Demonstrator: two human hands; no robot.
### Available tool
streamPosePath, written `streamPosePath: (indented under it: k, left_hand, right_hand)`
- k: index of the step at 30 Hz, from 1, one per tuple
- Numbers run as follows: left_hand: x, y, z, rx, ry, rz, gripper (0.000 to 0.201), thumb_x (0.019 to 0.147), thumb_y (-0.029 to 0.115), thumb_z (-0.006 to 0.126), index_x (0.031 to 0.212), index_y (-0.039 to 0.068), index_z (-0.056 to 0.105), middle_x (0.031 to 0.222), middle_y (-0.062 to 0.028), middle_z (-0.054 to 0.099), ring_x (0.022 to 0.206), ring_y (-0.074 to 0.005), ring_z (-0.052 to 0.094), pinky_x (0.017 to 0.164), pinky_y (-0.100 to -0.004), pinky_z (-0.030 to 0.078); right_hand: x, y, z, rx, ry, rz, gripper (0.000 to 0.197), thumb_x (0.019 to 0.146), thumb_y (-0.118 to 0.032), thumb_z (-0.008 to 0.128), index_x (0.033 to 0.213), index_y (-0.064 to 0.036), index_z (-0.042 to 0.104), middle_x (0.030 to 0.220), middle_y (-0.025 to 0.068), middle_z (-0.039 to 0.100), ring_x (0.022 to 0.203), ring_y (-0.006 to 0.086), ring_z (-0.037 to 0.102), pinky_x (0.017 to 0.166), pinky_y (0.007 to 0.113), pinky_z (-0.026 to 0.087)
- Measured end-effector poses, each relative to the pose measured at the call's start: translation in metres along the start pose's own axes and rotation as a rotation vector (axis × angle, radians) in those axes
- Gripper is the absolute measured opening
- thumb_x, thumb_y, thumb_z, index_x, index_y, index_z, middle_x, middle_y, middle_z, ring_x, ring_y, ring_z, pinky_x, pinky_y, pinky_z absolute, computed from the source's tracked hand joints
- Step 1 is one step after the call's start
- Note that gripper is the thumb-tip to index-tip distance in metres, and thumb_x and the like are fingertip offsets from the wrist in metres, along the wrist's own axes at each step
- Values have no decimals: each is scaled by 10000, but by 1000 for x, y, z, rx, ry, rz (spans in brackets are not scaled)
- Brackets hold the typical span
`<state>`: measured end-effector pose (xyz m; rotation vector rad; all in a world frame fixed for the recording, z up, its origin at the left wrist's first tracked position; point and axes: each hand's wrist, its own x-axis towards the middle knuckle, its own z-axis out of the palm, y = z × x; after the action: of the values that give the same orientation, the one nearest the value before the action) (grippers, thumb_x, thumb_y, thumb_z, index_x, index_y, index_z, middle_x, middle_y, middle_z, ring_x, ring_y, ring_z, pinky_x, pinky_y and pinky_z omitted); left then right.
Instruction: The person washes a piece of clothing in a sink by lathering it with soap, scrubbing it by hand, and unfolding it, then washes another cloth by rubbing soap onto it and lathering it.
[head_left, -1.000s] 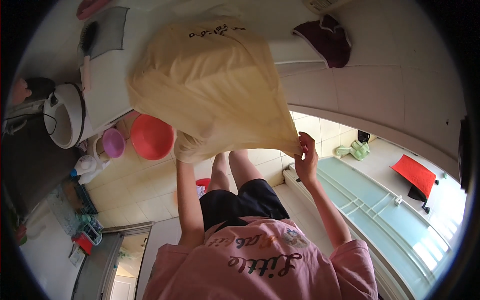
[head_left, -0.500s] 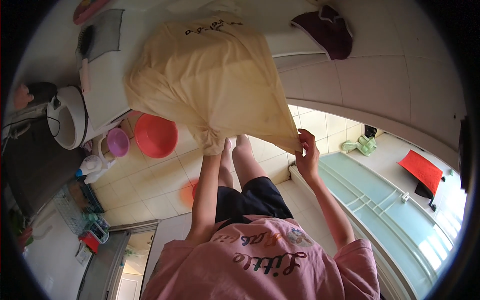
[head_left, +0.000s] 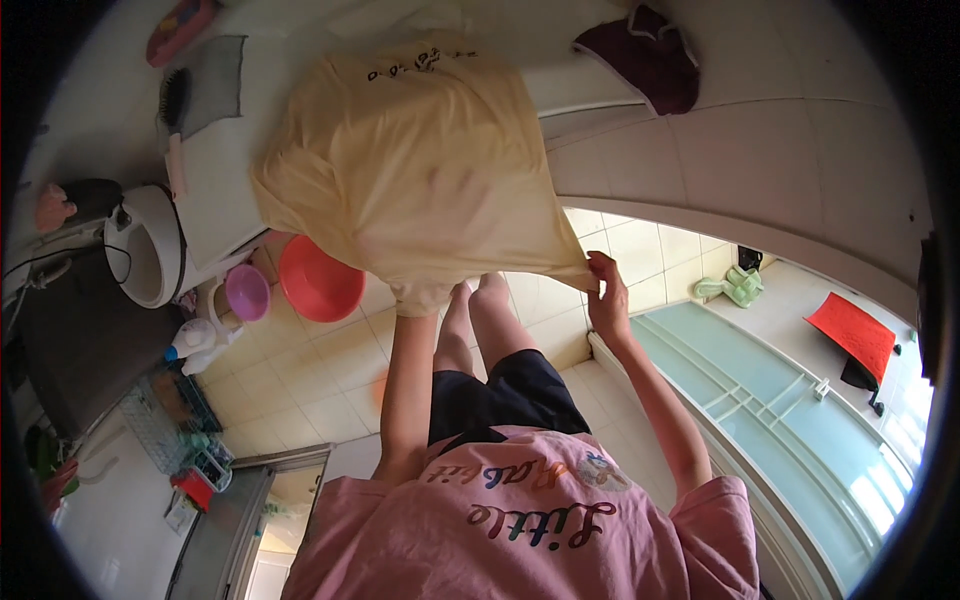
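Observation:
A pale yellow T-shirt (head_left: 400, 160) with dark lettering near its far end is spread in front of me, above the pale work surface. My left forearm (head_left: 408, 370) goes into the bunched near edge of the cloth. Through the thin fabric the shadow of my left hand (head_left: 455, 195) shows, its fingers spread apart inside the shirt. My right hand (head_left: 607, 290) pinches the shirt's near right corner between thumb and fingers, pulling that edge taut.
A red basin (head_left: 322, 285) and a purple basin (head_left: 247, 292) stand on the tiled floor at left. A hairbrush (head_left: 174, 130) lies left of the shirt, a maroon cloth (head_left: 650, 60) at far right. A pale green glass-panelled door or screen (head_left: 740, 370) runs along the right.
My left hand has moved deeper into the shirt, and its spread fingers now show through the fabric. My right hand still holds the corner, shifted slightly.

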<state>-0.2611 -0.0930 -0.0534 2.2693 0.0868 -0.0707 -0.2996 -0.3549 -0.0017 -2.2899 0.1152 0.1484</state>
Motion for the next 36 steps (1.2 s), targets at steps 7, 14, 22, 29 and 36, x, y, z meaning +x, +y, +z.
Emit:
streamPosePath:
  k: [7,14,22,29,36]
  left_hand:
    - [2,8,-14,-112,134,-75,719,684,406,543,1230,46,244,1243,-111,299,1165,-222,250,966,-284,191]
    - [13,11,-44,17,177,-103,718,689,402,540,1234,49,234,1243,-107,300,1163,-219,253,963,-280,199]
    - [43,20,-99,350,154,-101,679,726,408,497,1242,65,218,1242,-99,305,1154,-211,273,946,-287,239]
    - [65,3,-97,233,93,-123,633,732,399,497,1235,104,251,1236,-57,324,1149,-210,281,950,-320,236]
    - [63,5,-90,545,12,-302,688,681,428,525,1238,129,255,1246,-45,311,1161,-175,267,962,-312,206]
  right_hand:
    - [32,15,35,-290,-163,-310,393,657,-12,524,1035,-21,415,996,143,472,970,292,425,839,378,309]
    - [108,-50,40,-321,-346,-508,427,690,-90,543,1085,-47,386,1027,137,452,981,280,408,841,380,310]
    - [277,-204,83,-34,-205,-871,169,688,11,465,852,-13,494,831,140,500,789,285,475,694,346,393]
    - [430,-264,193,-430,44,-1164,409,716,-123,515,1069,46,393,1102,182,404,1061,298,363,891,411,295]
    - [487,-292,248,-621,201,-1198,474,724,-306,535,1105,-58,402,1039,136,435,954,270,415,817,409,328]
